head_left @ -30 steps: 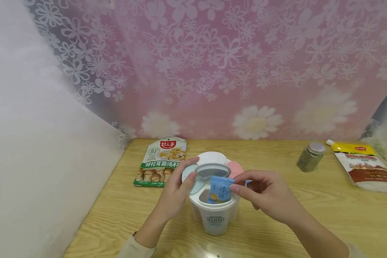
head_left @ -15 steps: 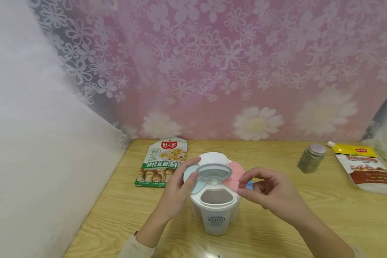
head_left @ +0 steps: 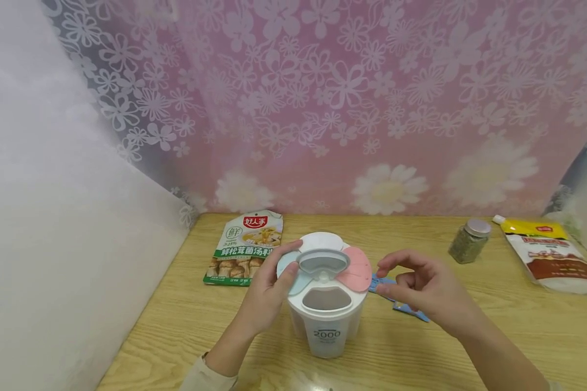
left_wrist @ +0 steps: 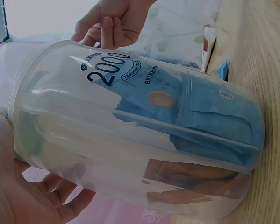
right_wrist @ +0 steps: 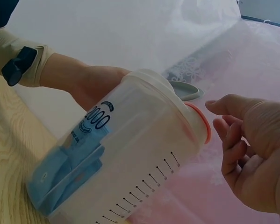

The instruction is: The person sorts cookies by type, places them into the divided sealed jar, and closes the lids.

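A clear storage container (head_left: 326, 336) marked 2000 stands upright on the table. Its round lid has blue, pink (head_left: 356, 269) and white flaps; the front flap (head_left: 324, 262) is raised above an open compartment. My left hand (head_left: 264, 296) grips the lid's left side, thumb on the blue flap. To the right of the lid hovers my right hand (head_left: 428, 293), fingers loosely curled with nothing between them. Behind and below it lie blue snack packets (head_left: 411, 311), partly hidden. Through the wall in the left wrist view, blue packets (left_wrist: 214, 112) show in one compartment and brown packets (left_wrist: 191, 175) in another.
A green-and-white mushroom soup seasoning pouch (head_left: 244, 247) lies behind the container to the left. At the right stand a jar of dried herbs (head_left: 469, 241) and a spouted yellow, white and brown pouch (head_left: 550, 255). A floral curtain (head_left: 372, 108) closes off the back.
A second ago my right hand held a blue packet in the open compartment. It let go of the packet there and moved right, away from the lid. My left hand stayed put.
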A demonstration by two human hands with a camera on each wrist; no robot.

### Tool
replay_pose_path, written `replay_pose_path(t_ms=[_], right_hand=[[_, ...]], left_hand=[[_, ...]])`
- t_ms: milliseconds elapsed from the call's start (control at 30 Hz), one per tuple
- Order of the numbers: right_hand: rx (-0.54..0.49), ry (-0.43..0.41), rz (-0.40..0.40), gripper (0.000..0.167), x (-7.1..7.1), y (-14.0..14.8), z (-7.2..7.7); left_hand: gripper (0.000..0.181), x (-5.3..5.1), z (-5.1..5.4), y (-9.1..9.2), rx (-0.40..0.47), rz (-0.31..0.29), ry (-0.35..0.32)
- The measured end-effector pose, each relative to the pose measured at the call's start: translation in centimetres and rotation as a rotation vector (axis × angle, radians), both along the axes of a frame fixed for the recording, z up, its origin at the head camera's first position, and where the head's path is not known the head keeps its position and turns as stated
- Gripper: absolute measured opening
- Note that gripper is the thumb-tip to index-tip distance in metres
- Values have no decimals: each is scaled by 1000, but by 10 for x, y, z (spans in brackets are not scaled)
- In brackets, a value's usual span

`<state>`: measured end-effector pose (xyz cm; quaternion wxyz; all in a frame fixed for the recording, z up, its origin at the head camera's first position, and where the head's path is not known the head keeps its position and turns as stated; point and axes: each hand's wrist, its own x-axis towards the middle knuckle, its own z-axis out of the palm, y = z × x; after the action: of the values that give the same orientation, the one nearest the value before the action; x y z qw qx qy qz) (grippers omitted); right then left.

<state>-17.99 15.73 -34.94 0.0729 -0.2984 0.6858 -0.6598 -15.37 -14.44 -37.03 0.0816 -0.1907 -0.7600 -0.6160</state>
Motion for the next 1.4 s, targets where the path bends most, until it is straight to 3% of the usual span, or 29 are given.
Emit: replay_pose_path(t_ms=[300,500,700,1100,1300,1400], right_hand=[[-21,41,-46,30,-15,11,-3],[124,-6,-154,30,-30,13,-16],[225,-19,-197,41,-47,17,-41],[256,-90,-99,55,-71,21,-80],[363,-161,-99,63,-75,24,-88],[433,-133,-109,63,-76,27,-91]], left_hand=[[39,-1,-1,0,-19,21,4],[39,1,-1,-1,-12,21,2],[40,1,-3,1,2,6,5],[39,0,1,0,-25,31,20],[39,0,0,0,-12,15,19],[39,0,-1,0,-10,13,21]])
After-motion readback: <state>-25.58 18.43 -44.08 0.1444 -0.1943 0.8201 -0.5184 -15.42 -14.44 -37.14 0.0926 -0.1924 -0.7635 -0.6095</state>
